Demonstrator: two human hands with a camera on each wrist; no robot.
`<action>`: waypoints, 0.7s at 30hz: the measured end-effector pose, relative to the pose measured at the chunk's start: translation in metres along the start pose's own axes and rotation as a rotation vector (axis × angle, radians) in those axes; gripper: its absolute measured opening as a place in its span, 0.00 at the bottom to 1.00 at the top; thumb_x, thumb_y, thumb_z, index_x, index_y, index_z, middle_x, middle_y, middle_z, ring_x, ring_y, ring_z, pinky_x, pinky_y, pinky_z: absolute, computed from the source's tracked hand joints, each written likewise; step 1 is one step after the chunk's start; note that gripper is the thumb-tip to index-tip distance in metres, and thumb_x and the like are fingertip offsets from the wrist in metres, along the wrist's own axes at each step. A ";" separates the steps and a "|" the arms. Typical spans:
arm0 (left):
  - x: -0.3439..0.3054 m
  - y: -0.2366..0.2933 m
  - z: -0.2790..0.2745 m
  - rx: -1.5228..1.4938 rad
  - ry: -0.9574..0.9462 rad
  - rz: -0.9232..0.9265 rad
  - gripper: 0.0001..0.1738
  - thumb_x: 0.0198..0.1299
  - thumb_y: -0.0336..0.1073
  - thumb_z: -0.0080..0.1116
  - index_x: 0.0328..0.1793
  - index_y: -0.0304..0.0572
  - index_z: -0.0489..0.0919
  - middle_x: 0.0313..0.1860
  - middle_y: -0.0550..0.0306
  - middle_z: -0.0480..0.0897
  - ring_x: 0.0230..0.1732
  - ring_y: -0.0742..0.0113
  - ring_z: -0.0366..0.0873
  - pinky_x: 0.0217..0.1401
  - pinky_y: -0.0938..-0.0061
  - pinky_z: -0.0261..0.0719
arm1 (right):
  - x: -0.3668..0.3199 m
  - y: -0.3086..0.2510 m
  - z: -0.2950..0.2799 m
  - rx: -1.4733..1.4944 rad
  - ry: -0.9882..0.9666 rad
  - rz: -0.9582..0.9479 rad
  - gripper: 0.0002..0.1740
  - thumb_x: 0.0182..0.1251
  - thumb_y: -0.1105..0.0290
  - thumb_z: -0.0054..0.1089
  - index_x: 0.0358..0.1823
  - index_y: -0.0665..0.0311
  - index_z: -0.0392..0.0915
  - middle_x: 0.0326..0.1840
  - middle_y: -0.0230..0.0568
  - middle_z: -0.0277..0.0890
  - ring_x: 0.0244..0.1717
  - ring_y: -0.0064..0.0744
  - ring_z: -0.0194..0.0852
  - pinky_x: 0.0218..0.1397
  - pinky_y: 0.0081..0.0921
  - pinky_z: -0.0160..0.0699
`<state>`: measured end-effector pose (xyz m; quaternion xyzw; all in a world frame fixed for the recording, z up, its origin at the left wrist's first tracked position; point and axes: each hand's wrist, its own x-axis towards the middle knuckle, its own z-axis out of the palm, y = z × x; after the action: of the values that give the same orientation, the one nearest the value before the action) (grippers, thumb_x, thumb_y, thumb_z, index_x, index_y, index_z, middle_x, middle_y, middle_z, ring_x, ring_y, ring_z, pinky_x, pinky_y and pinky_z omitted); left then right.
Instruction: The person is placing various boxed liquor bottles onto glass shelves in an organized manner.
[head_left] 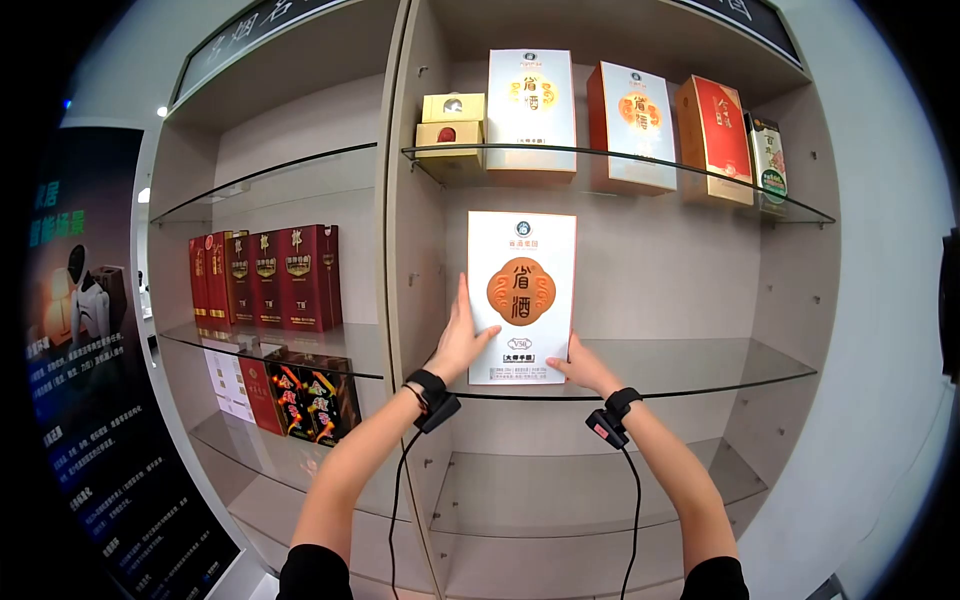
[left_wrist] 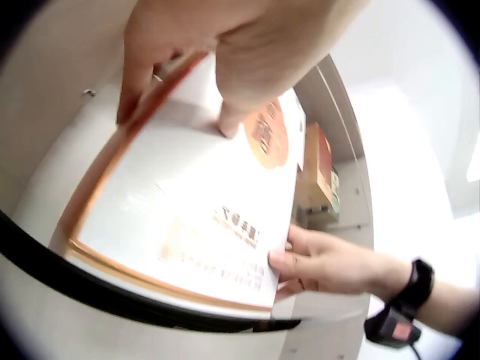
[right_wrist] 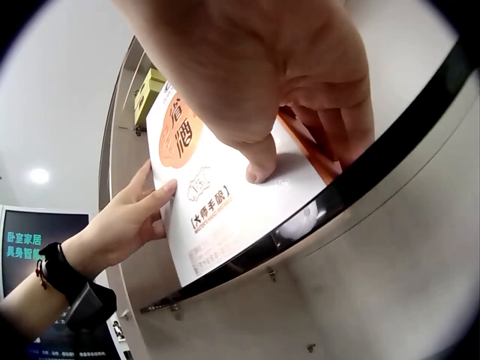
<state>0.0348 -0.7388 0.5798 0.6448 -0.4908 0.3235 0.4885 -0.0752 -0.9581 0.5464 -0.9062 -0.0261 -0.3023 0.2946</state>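
A tall white liquor box (head_left: pixel 522 238) with orange sides and an orange emblem stands upright at the front of the middle glass shelf (head_left: pixel 690 365). My left hand (head_left: pixel 462 340) grips its left side, thumb on the white front and fingers along the orange side. Lower down, my right hand (head_left: pixel 585 368) holds the right edge, its thumb pressing the front near the bottom print. In the left wrist view the bottom of the box (left_wrist: pixel 180 195) is right at the dark shelf edge. From the right wrist, the fingers (right_wrist: pixel 352 127) reach around the orange side.
Overhead, a glass shelf (head_left: pixel 620 155) carries white boxes (head_left: pixel 531 110), a red box (head_left: pixel 715 130) and small yellow boxes (head_left: pixel 450 135). A vertical divider (head_left: pixel 398 250) runs close left of my left hand. Dark red boxes (head_left: pixel 300 275) fill part of the left bay.
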 end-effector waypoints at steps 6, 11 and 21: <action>0.002 0.039 0.009 0.819 -0.033 0.304 0.61 0.31 0.44 0.74 0.73 0.56 0.48 0.74 0.46 0.42 0.73 0.46 0.41 0.68 0.48 0.53 | 0.030 -0.013 0.004 -0.004 0.168 -0.050 0.44 0.58 0.59 0.60 0.62 0.81 0.44 0.53 0.71 0.65 0.53 0.58 0.70 0.55 0.37 0.70; 0.011 0.029 0.021 1.037 -0.118 0.266 0.65 0.24 0.48 0.76 0.73 0.55 0.50 0.74 0.45 0.42 0.73 0.45 0.42 0.65 0.47 0.57 | 0.053 -0.026 -0.001 -0.096 0.109 0.057 0.47 0.58 0.54 0.59 0.59 0.88 0.44 0.48 0.73 0.68 0.49 0.57 0.73 0.50 0.36 0.74; 0.040 -0.032 0.048 1.108 -0.127 0.107 0.44 0.48 0.33 0.58 0.73 0.51 0.51 0.73 0.39 0.41 0.69 0.38 0.47 0.49 0.57 0.77 | 0.112 -0.027 0.028 -0.271 0.005 0.276 0.46 0.58 0.52 0.59 0.59 0.87 0.46 0.46 0.69 0.71 0.48 0.56 0.74 0.51 0.39 0.73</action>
<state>0.0749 -0.7960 0.5908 0.7976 -0.3081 0.5177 0.0291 0.0250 -0.9350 0.6054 -0.9318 0.1401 -0.2619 0.2085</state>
